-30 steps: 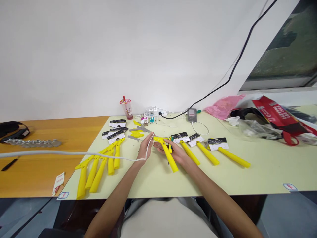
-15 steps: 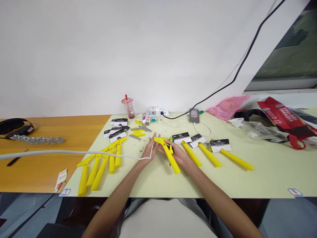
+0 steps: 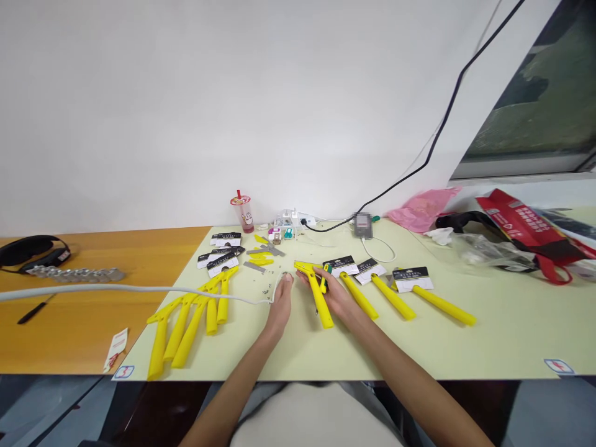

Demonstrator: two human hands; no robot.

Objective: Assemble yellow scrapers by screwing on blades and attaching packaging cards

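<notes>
My right hand (image 3: 336, 295) is wrapped round a yellow scraper handle (image 3: 319, 301), its wide head pointing away from me and its grip slanting toward me. Held in the same hand is a screwdriver (image 3: 325, 279) with a yellow and green handle. My left hand (image 3: 280, 307) is just left of the scraper head and apart from it, thumb and fingers pinched together; anything between the fingertips is too small to make out. Several tiny screws (image 3: 266, 292) lie scattered beside it. Beyond them are grey metal blades (image 3: 255, 267) and flat yellow pieces (image 3: 261, 261).
Several yellow handles (image 3: 189, 332) lie at left, near black and white cards (image 3: 222, 264). Carded yellow handles (image 3: 393, 298) lie at right. A white cable (image 3: 186, 287) crosses in front of my left hand. A cup (image 3: 245, 217), power strip (image 3: 288, 219) and red bag (image 3: 526, 223) are farther back.
My left hand has drawn away from the scraper head, leftward and toward the loose screws. My right hand still holds the scraper handle and screwdriver. The view has tilted slightly.
</notes>
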